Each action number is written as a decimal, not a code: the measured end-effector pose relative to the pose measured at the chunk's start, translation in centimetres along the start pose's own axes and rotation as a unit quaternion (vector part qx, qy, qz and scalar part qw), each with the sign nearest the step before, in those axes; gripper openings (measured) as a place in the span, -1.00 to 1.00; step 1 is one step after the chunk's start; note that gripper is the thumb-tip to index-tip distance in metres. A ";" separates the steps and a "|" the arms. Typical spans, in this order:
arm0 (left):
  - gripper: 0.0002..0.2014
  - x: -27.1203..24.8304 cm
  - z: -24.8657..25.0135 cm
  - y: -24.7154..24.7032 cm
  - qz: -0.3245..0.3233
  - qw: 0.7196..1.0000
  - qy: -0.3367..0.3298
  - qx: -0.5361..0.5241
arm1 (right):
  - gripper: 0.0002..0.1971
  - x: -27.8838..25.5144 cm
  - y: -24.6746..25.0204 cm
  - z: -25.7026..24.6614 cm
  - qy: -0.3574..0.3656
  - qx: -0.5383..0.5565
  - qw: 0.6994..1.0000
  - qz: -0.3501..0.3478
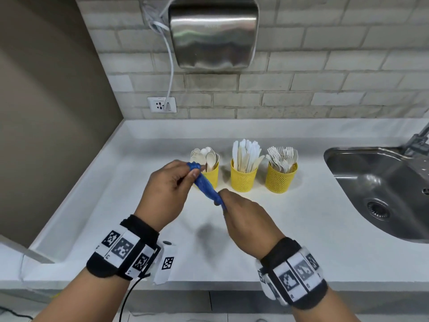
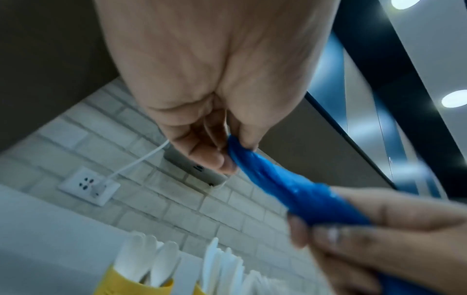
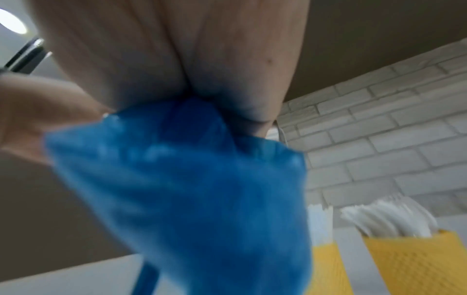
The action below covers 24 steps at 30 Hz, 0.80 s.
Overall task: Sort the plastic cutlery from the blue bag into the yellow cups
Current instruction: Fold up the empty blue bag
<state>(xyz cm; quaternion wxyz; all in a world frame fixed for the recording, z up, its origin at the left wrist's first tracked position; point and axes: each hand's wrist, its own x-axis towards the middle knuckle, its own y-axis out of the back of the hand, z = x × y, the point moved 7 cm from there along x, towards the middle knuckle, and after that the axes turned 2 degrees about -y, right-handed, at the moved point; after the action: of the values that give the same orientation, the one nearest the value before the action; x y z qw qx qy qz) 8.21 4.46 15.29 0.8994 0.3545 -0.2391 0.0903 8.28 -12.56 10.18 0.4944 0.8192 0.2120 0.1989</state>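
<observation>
A crumpled blue bag is stretched between both hands above the white counter. My left hand pinches its upper end; my right hand grips its lower end. Three yellow mesh cups stand in a row behind: the left cup holds spoons, the middle cup holds knives, the right cup holds forks. The left hand and bag partly cover the spoon cup. No loose cutlery shows.
A steel sink with a tap lies at the right. A hand dryer hangs on the brick wall, its cable running to a socket. A brown side wall borders the counter on the left.
</observation>
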 end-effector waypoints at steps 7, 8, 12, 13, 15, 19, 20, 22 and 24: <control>-0.69 -2.5 1.1 -2.7 -0.179 0.984 0.002 -0.013 | -0.74 0.5 8.3 -1.9 0.100 0.012 0.978 0.184; -0.67 -2.8 1.8 -3.0 -0.196 0.979 0.008 -0.053 | -0.74 1.2 8.6 -1.9 0.101 0.014 0.977 0.186; -0.69 -3.0 5.0 -2.7 -0.202 0.968 -0.006 -0.148 | -0.75 3.9 7.8 -1.6 0.088 0.070 0.983 0.148; -0.70 -2.9 5.5 -2.4 -0.193 0.970 -0.017 -0.148 | -0.76 4.2 7.0 -1.4 0.078 0.084 0.985 0.127; -0.71 -2.6 5.6 -1.7 -0.159 0.975 -0.027 -0.150 | -0.74 4.3 5.2 -0.9 0.062 0.106 0.988 0.091; -0.72 -2.2 4.6 -0.6 -0.084 0.984 -0.012 -0.158 | -0.64 3.3 2.0 -1.1 0.044 0.148 0.984 0.093; -0.72 -2.1 4.4 -0.5 -0.077 0.986 -0.011 -0.149 | -0.57 2.9 1.2 -1.3 0.034 0.140 0.986 0.082; -0.67 -1.9 3.5 -0.4 -0.076 0.988 0.003 -0.135 | -0.57 1.9 0.1 -1.5 0.021 0.138 0.989 0.053; -0.65 -1.8 2.2 -0.5 -0.091 0.986 0.038 -0.134 | -0.70 0.7 -0.2 -1.6 0.031 0.144 0.988 0.041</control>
<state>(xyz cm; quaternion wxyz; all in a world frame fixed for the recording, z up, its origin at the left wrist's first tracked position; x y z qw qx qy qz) 5.96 2.57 15.48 0.9517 0.2470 -0.1821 -0.0112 7.96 -11.00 10.79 0.3557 0.8835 0.2195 0.2114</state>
